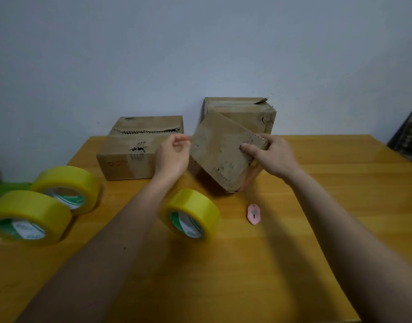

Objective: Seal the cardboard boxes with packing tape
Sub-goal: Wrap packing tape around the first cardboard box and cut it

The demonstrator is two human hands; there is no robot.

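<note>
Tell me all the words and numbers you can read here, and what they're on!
Orange print on the front of the left cardboard box: looks like "02" and more, too blurred to be sure.
Green and white labels inside the three yellow tape rolls: too blurred to read.
Tilted box in the right hand, back box, pink cutter: no writing visible.

Worn small cardboard box [223, 150] tilted at centre; two more boxes [139, 148] [242, 110] at 12 o'clock; yellow tape rolls [191, 214] [67, 187] [27, 217] at 8 o'clock
</note>
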